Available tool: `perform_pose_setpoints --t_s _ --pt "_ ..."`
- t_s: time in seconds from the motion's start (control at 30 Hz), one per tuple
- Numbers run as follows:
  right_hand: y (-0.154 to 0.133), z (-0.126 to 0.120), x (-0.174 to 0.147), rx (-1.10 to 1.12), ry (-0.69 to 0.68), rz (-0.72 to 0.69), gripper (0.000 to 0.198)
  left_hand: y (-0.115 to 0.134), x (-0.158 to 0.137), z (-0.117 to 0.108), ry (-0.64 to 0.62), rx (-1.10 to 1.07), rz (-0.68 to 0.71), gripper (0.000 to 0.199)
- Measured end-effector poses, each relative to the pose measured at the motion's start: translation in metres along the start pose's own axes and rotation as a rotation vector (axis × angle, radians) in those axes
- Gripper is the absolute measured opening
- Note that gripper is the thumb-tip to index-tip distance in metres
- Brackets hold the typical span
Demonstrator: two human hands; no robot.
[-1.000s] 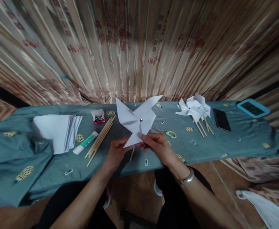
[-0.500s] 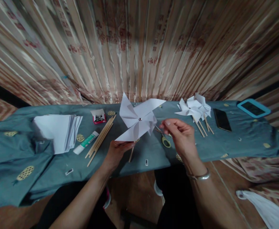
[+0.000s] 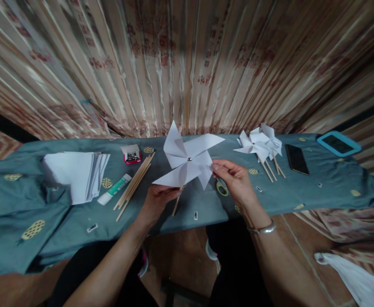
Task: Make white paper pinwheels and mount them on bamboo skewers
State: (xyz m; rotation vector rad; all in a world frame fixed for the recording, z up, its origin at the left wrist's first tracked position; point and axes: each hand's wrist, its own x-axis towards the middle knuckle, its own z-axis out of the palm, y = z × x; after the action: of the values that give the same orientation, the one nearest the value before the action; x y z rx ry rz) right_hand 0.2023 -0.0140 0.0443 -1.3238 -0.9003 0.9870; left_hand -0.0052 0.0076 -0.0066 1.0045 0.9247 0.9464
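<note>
Paper pinwheel point(image 3: 187, 167) between both hands point(image 3: 157, 202) point(image 3: 236, 181)

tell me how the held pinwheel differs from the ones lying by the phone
The held pinwheel is raised in the left hand; the lying pinwheels rest on the tablecloth. The held pinwheel is single, blades fanned out, while the lying pinwheels overlap in a bunch. Both are white paper on pale sticks.

before me i have a long table draped in grey-green cloth point(image 3: 283, 196); on it, from my left, lie stacked white paper sheets point(image 3: 73, 175), a white-and-green tube point(image 3: 114, 189), pale wooden sticks point(image 3: 134, 186), a small open red box point(image 3: 132, 157), yellow-green-handled scissors point(image 3: 217, 186), white paper pinwheels point(image 3: 261, 143), a black phone point(image 3: 296, 159) and a blue-framed tablet point(image 3: 339, 143).
</note>
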Motion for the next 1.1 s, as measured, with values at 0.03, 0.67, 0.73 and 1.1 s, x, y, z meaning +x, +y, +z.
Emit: perform_pose_setpoints --t_s 0.03,0.67,0.73,1.1 --pt "0.000 0.000 0.000 0.006 -0.004 0.013 0.018 0.000 0.000 0.000 0.009 -0.004 -0.006 0.010" --pt "0.006 0.027 -0.018 0.252 -0.215 0.363 0.033 -0.007 0.005 -0.004 0.022 -0.034 -0.011 0.023" --pt "0.008 0.030 -0.019 0.277 -0.226 0.379 0.034 -0.008 0.005 -0.004 0.030 -0.033 0.013 0.024" --pt "0.015 0.044 -0.024 0.354 -0.311 0.415 0.030 -0.005 0.001 0.001 0.032 -0.089 0.029 0.020"
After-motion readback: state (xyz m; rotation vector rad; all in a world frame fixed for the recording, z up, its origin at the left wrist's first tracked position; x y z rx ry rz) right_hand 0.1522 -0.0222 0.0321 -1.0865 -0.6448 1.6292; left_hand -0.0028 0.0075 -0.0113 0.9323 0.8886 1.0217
